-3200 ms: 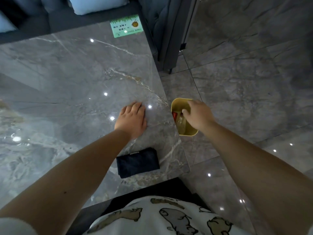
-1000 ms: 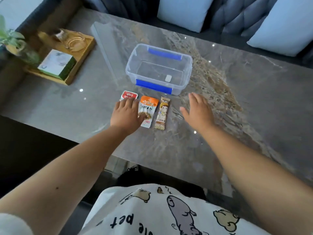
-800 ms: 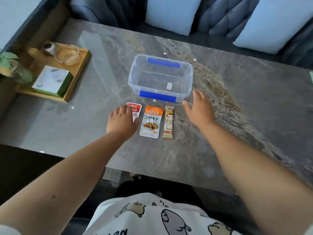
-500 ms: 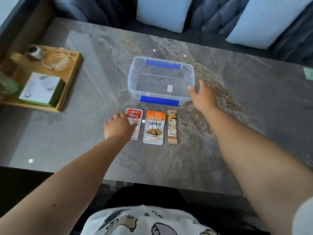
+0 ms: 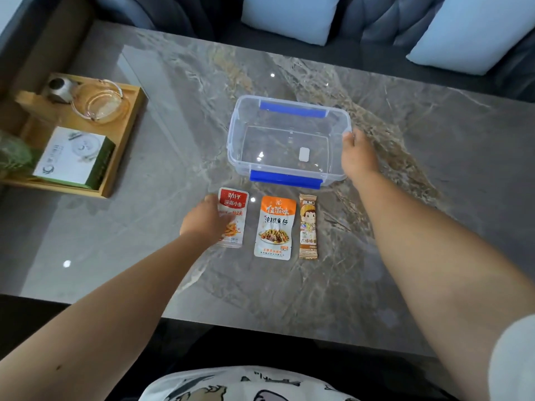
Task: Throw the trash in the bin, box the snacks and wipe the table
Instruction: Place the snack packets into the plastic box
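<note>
3 snack packets in front of 1 clear box (image 5: 289, 140) | left hand (image 5: 202, 224) fingers pinch red packet (image 5: 233, 219) | right hand (image 5: 357, 156) clasps box's right rim

- Single view, head-worn, wide-angle; looks forward and steeply down from above the near edge of the marble table (image 5: 434, 169).
- Faces across the table toward the sofa cushions (image 5: 289, 15) at the top of frame.
- Close range: both forearms enter from the bottom corners; wearer's printed shirt (image 5: 246, 384) at the bottom edge.
- Wooden tray (image 5: 127, 134) at left margin; edges bowed.
</note>
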### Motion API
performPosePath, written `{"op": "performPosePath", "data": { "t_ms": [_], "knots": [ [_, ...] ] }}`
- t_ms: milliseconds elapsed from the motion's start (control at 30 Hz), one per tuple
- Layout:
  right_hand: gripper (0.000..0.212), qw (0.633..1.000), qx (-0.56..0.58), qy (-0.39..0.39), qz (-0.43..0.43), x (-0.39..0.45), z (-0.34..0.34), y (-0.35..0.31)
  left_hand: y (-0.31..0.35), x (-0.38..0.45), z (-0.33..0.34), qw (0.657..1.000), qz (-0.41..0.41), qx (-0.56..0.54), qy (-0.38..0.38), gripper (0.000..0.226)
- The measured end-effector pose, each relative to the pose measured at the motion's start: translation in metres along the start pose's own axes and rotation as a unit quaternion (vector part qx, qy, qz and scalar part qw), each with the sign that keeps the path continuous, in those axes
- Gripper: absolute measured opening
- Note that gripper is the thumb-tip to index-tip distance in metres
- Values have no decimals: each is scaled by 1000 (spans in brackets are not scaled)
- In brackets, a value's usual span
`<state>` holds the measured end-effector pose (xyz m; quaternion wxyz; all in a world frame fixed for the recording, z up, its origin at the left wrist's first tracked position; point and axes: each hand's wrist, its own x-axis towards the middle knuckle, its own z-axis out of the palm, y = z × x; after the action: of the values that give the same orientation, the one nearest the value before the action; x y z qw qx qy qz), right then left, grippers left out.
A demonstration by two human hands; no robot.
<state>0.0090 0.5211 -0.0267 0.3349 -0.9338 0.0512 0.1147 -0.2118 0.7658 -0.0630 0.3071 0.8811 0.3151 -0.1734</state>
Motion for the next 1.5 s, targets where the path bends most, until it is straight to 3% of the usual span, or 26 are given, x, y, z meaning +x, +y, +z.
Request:
{"op": "performPosePath", "data": {
  "t_ms": [100,200,400,567,700,867,967,1167,1233,1300,1400,1500],
  "knots": [
    [47,1000,-8,-4,11,7,-1,1,-8,6,-17,997,-12,-66,-28,14],
    [40,1000,-17,-2,-3,10,0,5,-16,3,-37,991,-13,-130,-28,10],
    [40,999,-27,15,-13,10,4,8,8,-14,-83,935,-18,-355,1,7],
    [37,1000,-12,16,-19,8,6,9,82,11,-107,934,27,-355,37,5],
    [35,999,-19,23,-28,8,6,12,139,56,-87,966,45,-255,19,13],
    [36,999,-17,25,-35,11,9,15,166,102,-51,998,61,22,28,35],
    [33,999,-13,26,-43,11,10,17,162,119,-39,992,53,110,28,41],
    [38,999,10,0,-42,12,7,17,156,126,-29,979,60,189,49,48],
    [39,999,5,-2,-48,12,6,16,158,120,-27,952,103,281,65,60],
    [38,999,4,1,-54,12,6,16,158,115,-26,929,169,321,69,53],
    [38,998,3,-3,-61,11,6,16,154,116,-22,906,254,338,-36,42],
    [38,998,1,-10,-70,11,6,15,149,117,-25,908,236,331,-100,39]
  ]
}}
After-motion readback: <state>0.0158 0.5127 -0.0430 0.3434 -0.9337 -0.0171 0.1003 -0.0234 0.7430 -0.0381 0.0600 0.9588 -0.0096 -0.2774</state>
